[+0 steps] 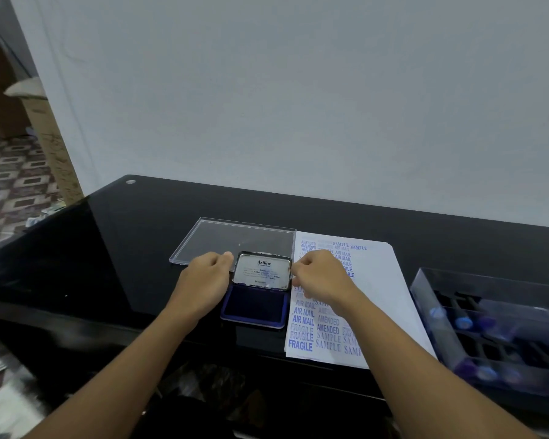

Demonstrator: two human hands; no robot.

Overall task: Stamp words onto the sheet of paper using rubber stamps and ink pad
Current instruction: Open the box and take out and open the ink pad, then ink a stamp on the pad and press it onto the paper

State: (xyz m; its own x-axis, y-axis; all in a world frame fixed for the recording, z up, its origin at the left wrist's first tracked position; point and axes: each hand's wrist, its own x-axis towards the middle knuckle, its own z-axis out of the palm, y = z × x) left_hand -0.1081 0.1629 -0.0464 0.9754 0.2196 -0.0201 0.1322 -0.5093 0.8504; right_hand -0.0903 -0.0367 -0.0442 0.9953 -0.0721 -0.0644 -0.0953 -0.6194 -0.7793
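Ink pad (254,307) open on the table (124,248)
Your left hand (203,277) and right hand (320,277) pinch the side edges of its raised lid (262,270).

A person's left hand (208,274) and right hand (319,275), both bare, seen from a head-worn camera. The left forearm (130,353) and right forearm (425,369) are uncovered along their whole visible length, slim and smooth, narrowing to the wrists. Knuckles show as low ridges across each hand; finer finger detail is blurred.
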